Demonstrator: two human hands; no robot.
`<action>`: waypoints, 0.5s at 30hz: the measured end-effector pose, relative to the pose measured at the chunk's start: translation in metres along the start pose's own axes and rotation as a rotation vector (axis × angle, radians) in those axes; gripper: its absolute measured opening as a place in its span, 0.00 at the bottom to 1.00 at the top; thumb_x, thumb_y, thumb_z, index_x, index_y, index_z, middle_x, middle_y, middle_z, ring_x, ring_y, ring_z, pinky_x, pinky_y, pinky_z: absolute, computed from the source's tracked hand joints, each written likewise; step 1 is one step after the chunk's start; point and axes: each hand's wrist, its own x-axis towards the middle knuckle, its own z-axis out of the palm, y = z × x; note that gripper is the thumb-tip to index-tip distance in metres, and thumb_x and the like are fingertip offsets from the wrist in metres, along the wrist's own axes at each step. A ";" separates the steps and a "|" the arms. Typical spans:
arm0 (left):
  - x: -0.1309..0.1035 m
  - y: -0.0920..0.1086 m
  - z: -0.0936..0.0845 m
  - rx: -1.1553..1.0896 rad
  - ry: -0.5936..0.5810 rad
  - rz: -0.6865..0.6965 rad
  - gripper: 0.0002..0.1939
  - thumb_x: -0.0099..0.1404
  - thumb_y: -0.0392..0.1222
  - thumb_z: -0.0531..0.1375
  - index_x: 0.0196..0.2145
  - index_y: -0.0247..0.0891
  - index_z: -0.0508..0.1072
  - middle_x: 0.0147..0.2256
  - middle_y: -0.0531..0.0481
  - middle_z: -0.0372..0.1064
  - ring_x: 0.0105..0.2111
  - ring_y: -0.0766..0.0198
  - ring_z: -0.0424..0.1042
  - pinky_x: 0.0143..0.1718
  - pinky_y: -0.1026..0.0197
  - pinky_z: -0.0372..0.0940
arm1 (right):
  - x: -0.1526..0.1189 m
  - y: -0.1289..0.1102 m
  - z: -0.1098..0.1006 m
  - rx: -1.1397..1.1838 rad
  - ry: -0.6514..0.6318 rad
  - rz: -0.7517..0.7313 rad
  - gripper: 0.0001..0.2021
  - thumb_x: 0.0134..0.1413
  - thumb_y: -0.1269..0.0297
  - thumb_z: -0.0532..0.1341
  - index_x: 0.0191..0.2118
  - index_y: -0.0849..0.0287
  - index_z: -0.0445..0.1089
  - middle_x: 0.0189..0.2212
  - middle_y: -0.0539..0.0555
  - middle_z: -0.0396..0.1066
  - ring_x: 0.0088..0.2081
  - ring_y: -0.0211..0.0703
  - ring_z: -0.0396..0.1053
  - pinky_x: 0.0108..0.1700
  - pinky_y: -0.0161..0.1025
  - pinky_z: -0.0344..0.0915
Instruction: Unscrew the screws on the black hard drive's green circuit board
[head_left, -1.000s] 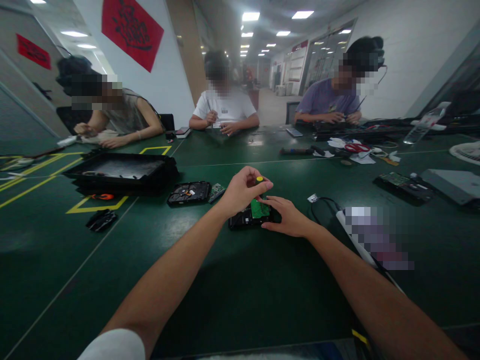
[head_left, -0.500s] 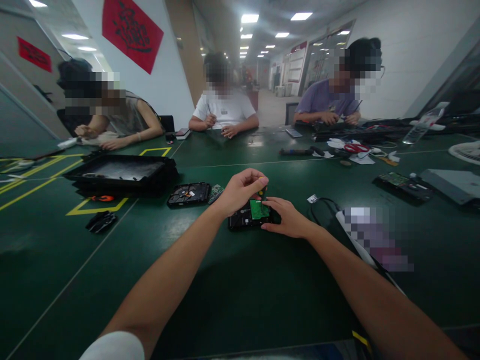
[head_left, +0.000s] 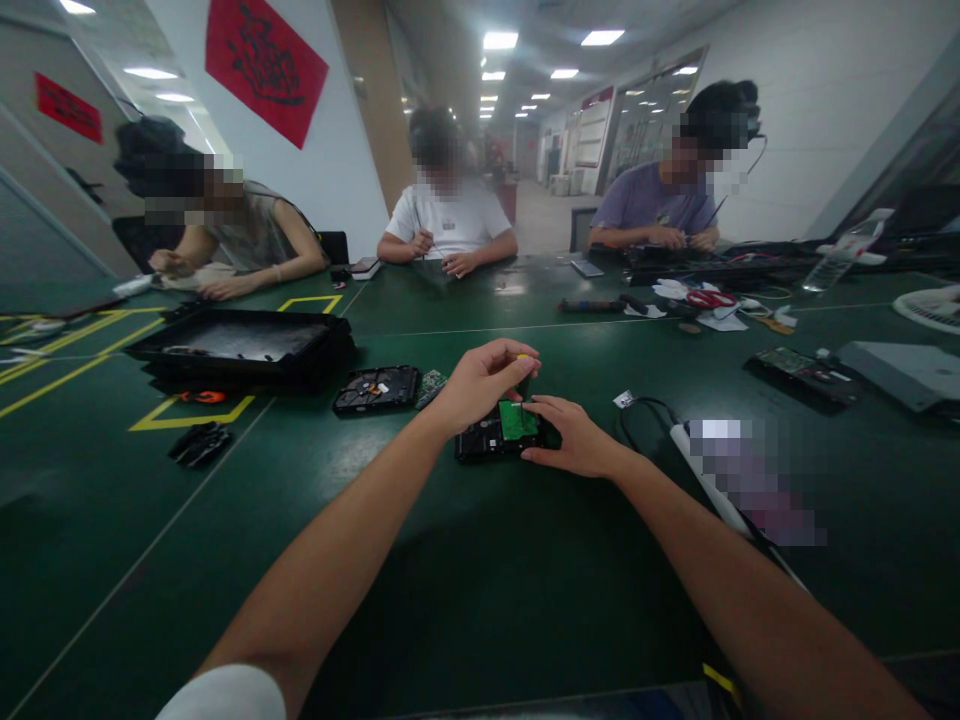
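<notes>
A black hard drive lies on the green table with its green circuit board facing up. My left hand is closed round the handle of a screwdriver, which stands upright with its shaft pointing down at the board. Part of the handle is hidden by my fingers. My right hand grips the right end of the drive, thumb at the near edge and fingers at the far edge. To the left rest another hard drive and a small loose circuit board.
Black trays are stacked at the left, near an orange-handled tool and a black bundle. On the right are a power strip, another drive and a grey box. Three people sit across the table.
The screwdriver's handle has turned slightly in my left fingers. Both hands and the hard drive stay in nearly the same place.
</notes>
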 end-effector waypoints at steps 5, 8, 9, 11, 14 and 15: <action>0.001 -0.005 0.006 0.000 0.102 0.017 0.19 0.62 0.50 0.73 0.39 0.38 0.69 0.35 0.51 0.73 0.30 0.68 0.71 0.27 0.67 0.68 | 0.000 0.001 -0.001 0.011 -0.008 -0.010 0.39 0.58 0.38 0.68 0.70 0.48 0.63 0.69 0.62 0.63 0.71 0.66 0.58 0.71 0.69 0.53; 0.000 -0.003 0.005 0.001 0.041 0.024 0.17 0.65 0.51 0.71 0.41 0.39 0.71 0.34 0.53 0.70 0.30 0.69 0.70 0.28 0.66 0.68 | 0.000 0.001 -0.001 0.007 -0.023 0.000 0.39 0.58 0.37 0.67 0.70 0.48 0.63 0.70 0.61 0.62 0.71 0.66 0.57 0.71 0.69 0.53; 0.000 -0.002 0.004 0.026 0.012 0.026 0.16 0.67 0.52 0.69 0.42 0.38 0.73 0.34 0.52 0.70 0.30 0.68 0.70 0.28 0.66 0.68 | 0.000 0.002 -0.001 0.003 -0.023 0.004 0.40 0.57 0.37 0.67 0.70 0.49 0.63 0.70 0.61 0.62 0.72 0.66 0.57 0.71 0.69 0.53; 0.000 0.001 0.002 0.063 -0.027 0.009 0.16 0.69 0.54 0.66 0.42 0.37 0.77 0.35 0.50 0.72 0.32 0.67 0.70 0.30 0.65 0.68 | 0.000 0.002 0.000 -0.006 -0.016 0.008 0.41 0.57 0.36 0.67 0.70 0.49 0.63 0.70 0.62 0.62 0.72 0.66 0.57 0.71 0.68 0.53; 0.000 0.005 -0.001 -0.012 -0.040 -0.059 0.17 0.71 0.55 0.63 0.42 0.37 0.80 0.38 0.46 0.74 0.36 0.63 0.72 0.32 0.64 0.68 | 0.001 0.002 0.000 -0.011 -0.014 0.010 0.41 0.56 0.37 0.68 0.70 0.50 0.63 0.70 0.63 0.62 0.71 0.66 0.58 0.71 0.68 0.54; 0.000 0.006 -0.002 -0.052 -0.043 -0.078 0.17 0.70 0.55 0.63 0.42 0.37 0.80 0.40 0.45 0.74 0.39 0.62 0.73 0.33 0.64 0.69 | 0.001 0.002 0.000 -0.012 -0.016 0.008 0.41 0.56 0.37 0.68 0.70 0.51 0.63 0.70 0.63 0.62 0.71 0.66 0.58 0.71 0.68 0.54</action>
